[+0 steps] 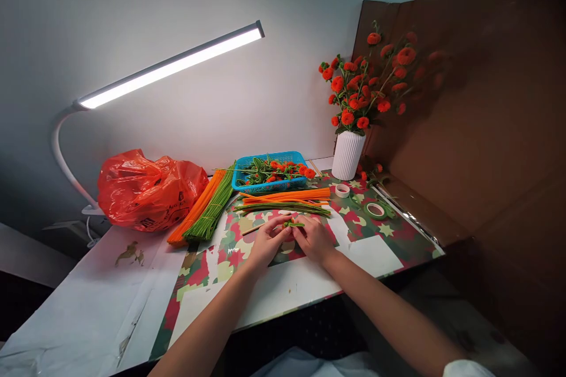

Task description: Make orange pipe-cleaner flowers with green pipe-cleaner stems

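Note:
My left hand [267, 242] and my right hand [316, 239] meet over the patterned table cover, fingertips pinched together. Between them is a small green piece of chenille stem [295, 224] with a trace of orange; its exact shape is too small to make out. A thin wooden stick [253, 229] lies just left of my left fingers. Beyond the hands lie loose orange chenille stems [292, 195] and, nearer, green chenille stems [287, 208]. Behind these stands a blue basket [269, 187] holding orange flowers and green leaf pieces.
A red plastic bag [148, 191] sits left, beside larger orange [201, 206] and green stem bundles [212, 206]. White tape [342, 190] and green tape [375, 211] lie right. A white vase [348, 156] of orange flowers stands behind. A lit lamp [172, 68] hangs above; cardboard [486, 100] walls the right.

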{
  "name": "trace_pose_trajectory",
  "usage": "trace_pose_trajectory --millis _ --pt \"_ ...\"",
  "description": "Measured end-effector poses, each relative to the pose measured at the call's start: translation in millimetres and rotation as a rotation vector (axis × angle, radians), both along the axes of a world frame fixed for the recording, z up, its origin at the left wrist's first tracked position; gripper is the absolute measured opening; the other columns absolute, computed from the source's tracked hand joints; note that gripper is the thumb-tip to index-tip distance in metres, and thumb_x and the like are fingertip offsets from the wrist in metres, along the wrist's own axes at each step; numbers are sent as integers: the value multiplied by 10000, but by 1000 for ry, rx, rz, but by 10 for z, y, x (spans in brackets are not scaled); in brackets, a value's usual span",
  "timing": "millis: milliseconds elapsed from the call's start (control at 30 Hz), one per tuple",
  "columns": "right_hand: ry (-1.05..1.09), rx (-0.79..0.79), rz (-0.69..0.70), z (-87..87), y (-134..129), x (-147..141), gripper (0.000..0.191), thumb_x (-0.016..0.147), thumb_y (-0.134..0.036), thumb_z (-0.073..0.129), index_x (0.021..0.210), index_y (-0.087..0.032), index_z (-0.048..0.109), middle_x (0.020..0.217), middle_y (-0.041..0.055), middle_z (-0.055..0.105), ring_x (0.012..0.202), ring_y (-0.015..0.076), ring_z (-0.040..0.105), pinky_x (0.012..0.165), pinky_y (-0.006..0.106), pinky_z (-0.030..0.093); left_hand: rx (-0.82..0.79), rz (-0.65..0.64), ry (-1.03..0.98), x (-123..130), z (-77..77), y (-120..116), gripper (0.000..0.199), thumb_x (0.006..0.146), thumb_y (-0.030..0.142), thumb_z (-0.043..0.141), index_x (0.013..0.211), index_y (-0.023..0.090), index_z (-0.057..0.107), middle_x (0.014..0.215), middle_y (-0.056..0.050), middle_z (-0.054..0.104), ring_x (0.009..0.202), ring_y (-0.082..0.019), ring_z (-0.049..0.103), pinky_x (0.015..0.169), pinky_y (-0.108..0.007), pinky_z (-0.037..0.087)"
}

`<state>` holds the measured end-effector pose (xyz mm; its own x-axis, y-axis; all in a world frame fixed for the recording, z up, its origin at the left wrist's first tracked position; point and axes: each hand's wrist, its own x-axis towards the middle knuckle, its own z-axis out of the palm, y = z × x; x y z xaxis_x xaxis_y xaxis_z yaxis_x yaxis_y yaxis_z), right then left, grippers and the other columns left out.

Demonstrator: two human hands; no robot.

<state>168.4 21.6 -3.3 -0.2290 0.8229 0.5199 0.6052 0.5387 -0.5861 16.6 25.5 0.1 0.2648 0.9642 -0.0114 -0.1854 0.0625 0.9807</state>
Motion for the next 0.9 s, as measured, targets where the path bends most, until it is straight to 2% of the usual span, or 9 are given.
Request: trace_pose_trajectory --millis 67,167,267,367,433,533,667,767,900 --pt "4 -12 22 3 6 12 185 860 -209 418 677 -200 438 661 7 524 656 159 488 637 273 339 79 -1 51 1 4 1 445 668 390 753 1036 155 667 935 -89 712 731 -179 661 640 -271 514" --pt "139 -113 103 -9 28 28 273 869 -303 437 622 -205 374 581 -24 445 577 136 423 563 250 312 205 -4 142 -7 -13 17 364 716 358 712 1015 152 686 941 -96 709 735 -179 654 623 -265 511" --pt "301 -245 164 -22 55 41 350 858 -393 459 591 -209 327 520 -45 381 522 119 368 510 235 283 335 2 228 -26 -45 38 280 766 307 658 1004 167 700 986 -104 700 821 -201 656 675 -281 524" --pt "356 -303 189 -23 81 60 366 834 -410 483 577 -209 317 502 -50 364 506 111 346 497 229 269 409 4 260 -40 -59 48 242 779 282 639 985 179 714 1009 -108 697 889 -222 651 723 -296 529" --pt "340 -298 213 -15 95 79 360 820 -416 496 578 -207 330 511 -48 372 513 112 350 499 228 269 376 -4 234 -38 -47 41 250 761 291 664 978 180 717 1004 -107 703 878 -226 657 736 -308 535" --pt "284 -250 224 6 103 105 314 827 -398 480 602 -201 385 563 -33 423 557 121 392 529 229 299 196 -43 103 -18 -16 21 315 732 344 699 998 177 711 988 -95 714 831 -222 675 757 -343 549" --pt "309 -244 200 27 73 116 257 863 -352 430 656 -200 445 594 -30 465 563 122 434 538 227 334 -8 -23 -78 -2 -26 32 397 704 391 725 1038 178 700 1107 -97 683 878 -224 677 776 -348 556" --pt "339 -255 179 25 39 106 238 885 -329 404 698 -201 476 592 -34 487 548 119 455 536 226 347 -65 33 -126 -11 -60 60 459 670 400 755 1062 170 690 1103 -109 684 875 -218 680 765 -323 556" --pt "228 -164 136 0 30 83 223 872 -294 442 672 -198 470 594 -30 494 554 121 453 558 235 335 -37 75 -81 -16 -39 48 444 652 388 770 1034 172 701 1063 -97 695 811 -184 680 695 -268 553"
